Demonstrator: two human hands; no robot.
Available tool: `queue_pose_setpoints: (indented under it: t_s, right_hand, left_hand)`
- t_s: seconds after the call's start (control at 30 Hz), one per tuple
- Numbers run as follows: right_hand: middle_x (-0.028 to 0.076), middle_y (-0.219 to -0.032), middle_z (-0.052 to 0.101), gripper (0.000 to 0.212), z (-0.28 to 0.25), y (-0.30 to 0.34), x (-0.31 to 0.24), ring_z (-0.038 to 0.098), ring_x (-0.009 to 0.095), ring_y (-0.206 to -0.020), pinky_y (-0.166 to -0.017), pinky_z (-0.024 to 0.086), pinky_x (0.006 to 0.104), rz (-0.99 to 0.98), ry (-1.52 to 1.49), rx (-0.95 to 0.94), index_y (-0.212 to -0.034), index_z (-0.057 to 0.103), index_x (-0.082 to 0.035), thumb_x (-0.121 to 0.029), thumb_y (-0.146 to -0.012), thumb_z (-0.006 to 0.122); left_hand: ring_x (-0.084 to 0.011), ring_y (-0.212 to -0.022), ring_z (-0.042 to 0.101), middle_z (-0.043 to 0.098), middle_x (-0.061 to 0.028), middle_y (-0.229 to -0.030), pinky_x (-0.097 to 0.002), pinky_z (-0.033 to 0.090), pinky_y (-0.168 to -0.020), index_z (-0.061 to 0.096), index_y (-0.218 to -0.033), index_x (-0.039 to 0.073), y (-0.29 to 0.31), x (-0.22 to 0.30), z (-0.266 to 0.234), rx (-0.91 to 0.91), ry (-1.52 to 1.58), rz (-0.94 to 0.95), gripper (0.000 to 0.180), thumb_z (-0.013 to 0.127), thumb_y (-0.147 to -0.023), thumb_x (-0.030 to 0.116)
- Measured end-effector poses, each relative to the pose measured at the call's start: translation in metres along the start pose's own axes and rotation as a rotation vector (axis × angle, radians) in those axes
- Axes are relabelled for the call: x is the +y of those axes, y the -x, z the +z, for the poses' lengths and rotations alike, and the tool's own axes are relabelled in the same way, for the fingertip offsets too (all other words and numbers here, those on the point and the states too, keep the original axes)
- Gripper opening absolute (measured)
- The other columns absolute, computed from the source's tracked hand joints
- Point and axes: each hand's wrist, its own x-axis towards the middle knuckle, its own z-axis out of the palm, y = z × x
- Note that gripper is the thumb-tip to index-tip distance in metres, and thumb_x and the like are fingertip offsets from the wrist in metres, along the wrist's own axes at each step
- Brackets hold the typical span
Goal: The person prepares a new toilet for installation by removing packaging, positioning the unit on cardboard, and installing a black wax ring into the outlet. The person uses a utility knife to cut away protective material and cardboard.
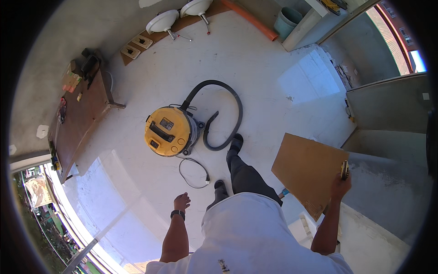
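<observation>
My left hand (182,201) hangs in the air over the floor with its fingers loosely bent, slightly apart and nothing in them. A dark watch (178,213) is on that wrist. Out to the right, my right hand (340,186) is closed around a small yellow-and-black brush-like thing (345,170), just above a brown board (308,166); whether the hand touches the board I cannot tell. Ahead on the floor stands a yellow canister vacuum cleaner (175,123), its black hose (240,102) looped to the right. Its power cord (180,171) lies nearest my left hand.
A brown table (84,121) with boxes and tools stands at the left wall. Two white washbasins (163,21), an orange pipe (251,19) and a grey-green bucket (287,23) are at the far side. A low grey wall (388,169) runs along the right.
</observation>
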Motion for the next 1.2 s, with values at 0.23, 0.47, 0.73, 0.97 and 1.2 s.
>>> queue_pose_setpoints:
  t_s: [0.23, 0.47, 0.73, 0.97, 1.2]
  right_hand:
    - [0.015, -0.092, 0.069, 0.029, 0.081, -0.081, 0.018, 0.067, 0.03, -0.081, -0.078, 0.054, 0.0412, 0.197, -0.059, -0.046, -0.116, 0.066, -0.001, -0.013, -0.09, 0.068]
    - [0.017, -0.094, 0.068, 0.032, 0.149, -0.111, 0.006, 0.065, 0.03, -0.084, -0.079, 0.053, 0.0425, 0.329, -0.08, -0.135, -0.115, 0.065, 0.001, -0.012, -0.087, 0.072]
    - [0.018, -0.095, 0.067, 0.033, 0.161, -0.13, 0.011, 0.065, 0.035, -0.087, -0.081, 0.052, 0.0439, 0.294, -0.103, -0.113, -0.114, 0.063, 0.002, -0.013, -0.086, 0.071]
    - [0.018, -0.091, 0.066, 0.033, 0.169, -0.129, 0.057, 0.064, 0.034, -0.082, -0.077, 0.051, 0.0445, 0.288, -0.103, -0.071, -0.112, 0.066, 0.002, -0.015, -0.084, 0.073]
    - [0.017, -0.086, 0.065, 0.027, 0.193, -0.12, 0.11, 0.062, 0.032, -0.077, -0.073, 0.05, 0.0427, 0.382, -0.163, -0.166, -0.105, 0.064, 0.001, -0.017, -0.085, 0.071]
  left_hand:
    - [-0.0171, -0.092, 0.071, 0.073, -0.0054, -0.106, -0.0338, 0.058, -0.076, 0.066, -0.128, 0.006, 0.043, 0.12, 0.049, 0.053, -0.076, 0.139, 0.04, 0.07, -0.099, 0.034]
    - [-0.0146, -0.088, 0.071, 0.072, -0.0035, -0.101, -0.03, 0.057, -0.071, 0.07, -0.122, 0.006, 0.073, 0.192, 0.062, 0.11, -0.17, 0.265, 0.036, 0.072, -0.097, 0.032]
    - [-0.0156, -0.088, 0.071, 0.073, -0.0039, -0.102, -0.0308, 0.057, -0.07, 0.071, -0.121, 0.005, 0.086, 0.205, 0.08, 0.13, -0.196, 0.251, 0.038, 0.072, -0.097, 0.034]
    - [-0.0177, -0.089, 0.072, 0.073, -0.0065, -0.107, -0.0337, 0.058, -0.071, 0.07, -0.126, 0.004, 0.083, 0.165, 0.085, 0.171, -0.278, 0.133, 0.044, 0.071, -0.095, 0.036]
    - [-0.0177, -0.085, 0.072, 0.074, -0.0064, -0.101, -0.0336, 0.057, -0.068, 0.071, -0.123, 0.001, 0.07, 0.104, 0.117, 0.233, -0.208, 0.174, 0.044, 0.072, -0.095, 0.035]
